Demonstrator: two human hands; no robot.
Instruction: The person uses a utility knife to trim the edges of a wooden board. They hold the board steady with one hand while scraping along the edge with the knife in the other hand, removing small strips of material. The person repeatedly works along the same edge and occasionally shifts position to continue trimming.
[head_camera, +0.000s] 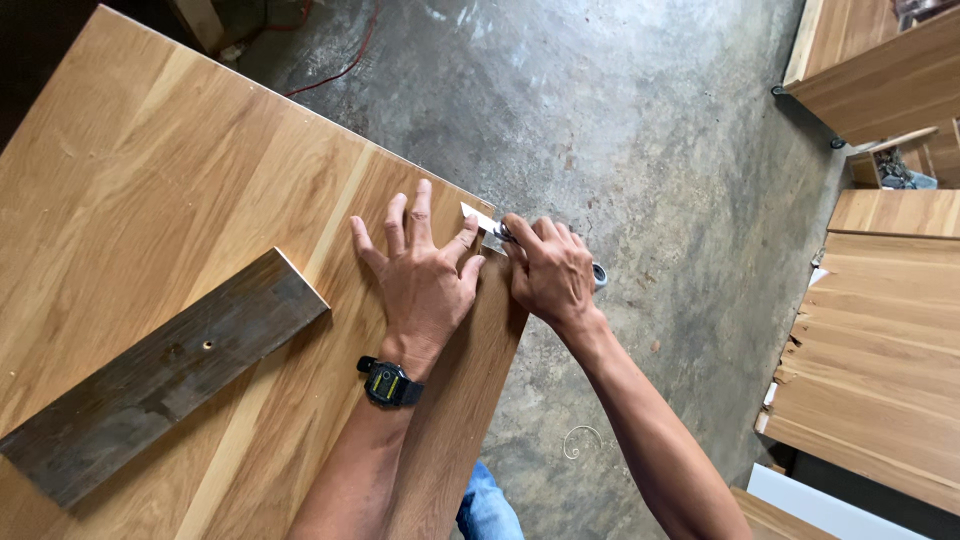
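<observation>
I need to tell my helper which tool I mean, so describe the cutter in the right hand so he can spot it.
Start at the big oak-coloured panel and follow its right edge to the two hands. The right hand grips a utility knife, its pale blade tip beside the left hand. It is the only metal tool there.

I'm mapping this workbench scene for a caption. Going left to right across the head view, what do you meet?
Dark weathered plank → wristwatch → left hand flat on the wooden panel → right hand gripping a knife → stacked wooden boards.
</observation>
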